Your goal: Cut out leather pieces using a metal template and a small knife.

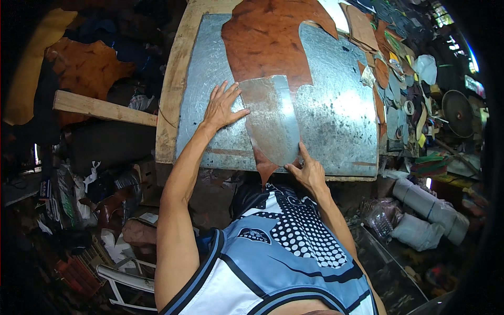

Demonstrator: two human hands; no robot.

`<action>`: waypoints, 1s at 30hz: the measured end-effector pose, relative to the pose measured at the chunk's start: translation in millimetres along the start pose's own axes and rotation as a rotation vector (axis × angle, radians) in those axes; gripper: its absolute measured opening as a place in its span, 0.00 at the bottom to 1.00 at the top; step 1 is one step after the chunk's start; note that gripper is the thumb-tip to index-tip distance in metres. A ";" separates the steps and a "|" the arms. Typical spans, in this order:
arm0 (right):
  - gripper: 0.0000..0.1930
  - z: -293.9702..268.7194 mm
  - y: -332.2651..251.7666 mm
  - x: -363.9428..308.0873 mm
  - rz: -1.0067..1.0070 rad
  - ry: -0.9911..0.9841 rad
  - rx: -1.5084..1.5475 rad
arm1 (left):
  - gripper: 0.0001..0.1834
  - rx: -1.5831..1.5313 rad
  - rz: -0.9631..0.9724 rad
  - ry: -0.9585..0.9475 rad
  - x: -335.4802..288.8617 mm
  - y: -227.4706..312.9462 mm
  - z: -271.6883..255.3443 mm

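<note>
A large piece of mottled brown leather [268, 37] lies on a grey metal sheet, its narrow tail hanging over the near edge. Over its lower part rests a thin, shiny grey pattern piece [273, 121] with a straight far edge and a rounded near end; whether it is see-through or reflective I cannot tell. My left hand [224, 107] is open, fingers spread, with its fingertips and thumb along the pattern piece's left edge. At the rounded lower right edge, my right hand [308, 170] touches it with index finger and thumb stretched apart; its other fingers are partly hidden.
The metal sheet [336, 126] covers a wooden tabletop [167, 121]. Leather scraps [380, 73] crowd the right side. A wooden beam [105, 107] meets the table's left edge, with more brown leather [86, 73] behind. Wrapped rolls [430, 205] lie at lower right.
</note>
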State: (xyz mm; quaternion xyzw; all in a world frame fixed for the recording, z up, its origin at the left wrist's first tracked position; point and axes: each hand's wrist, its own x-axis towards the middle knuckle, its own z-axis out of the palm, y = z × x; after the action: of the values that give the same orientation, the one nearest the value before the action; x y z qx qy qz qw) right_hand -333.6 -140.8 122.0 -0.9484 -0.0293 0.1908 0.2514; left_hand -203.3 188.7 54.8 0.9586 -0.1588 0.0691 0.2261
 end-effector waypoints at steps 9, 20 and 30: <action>0.48 -2.6 -1.1 -0.3 0.008 -0.023 0.005 | 0.36 -0.285 -0.073 0.120 21.5 2.0 0.4; 0.18 -12.4 -23.2 -20.2 -0.303 0.293 -0.073 | 0.23 -1.300 -0.419 -0.045 117.2 36.3 -61.1; 0.36 13.2 -21.4 6.9 0.254 0.044 0.960 | 0.38 -0.206 -0.079 0.119 25.0 -7.5 -2.3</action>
State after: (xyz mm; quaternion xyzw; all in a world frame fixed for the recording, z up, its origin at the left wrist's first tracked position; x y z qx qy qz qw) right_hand -331.3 -115.0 119.4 -0.7254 0.1828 0.1917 0.6353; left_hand -177.5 189.3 58.8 0.9300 -0.1134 0.1002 0.3351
